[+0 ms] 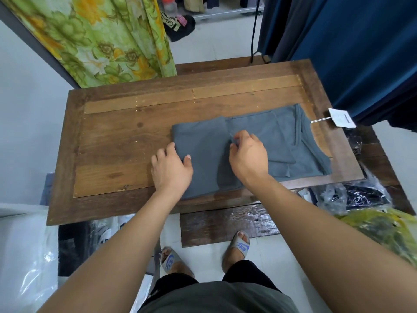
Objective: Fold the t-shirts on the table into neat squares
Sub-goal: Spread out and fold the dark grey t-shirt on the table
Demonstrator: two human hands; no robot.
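Observation:
A grey-blue t-shirt (279,136) lies partly folded on the wooden table (126,136), its collar end toward the right and its left part doubled over into a thicker panel. My left hand (171,170) holds the folded panel's left edge, thumb on top of the cloth and fingers underneath or beside it. My right hand (248,154) sits near the middle of the shirt and pinches a bit of the fabric at the fold's edge with curled fingers.
A white price tag (341,117) on a string lies at the table's right edge. Bagged dark clothes (361,195) and a yellow-green bag (388,229) sit lower right. A floral curtain (101,37) hangs behind left, blue garments (361,48) behind right.

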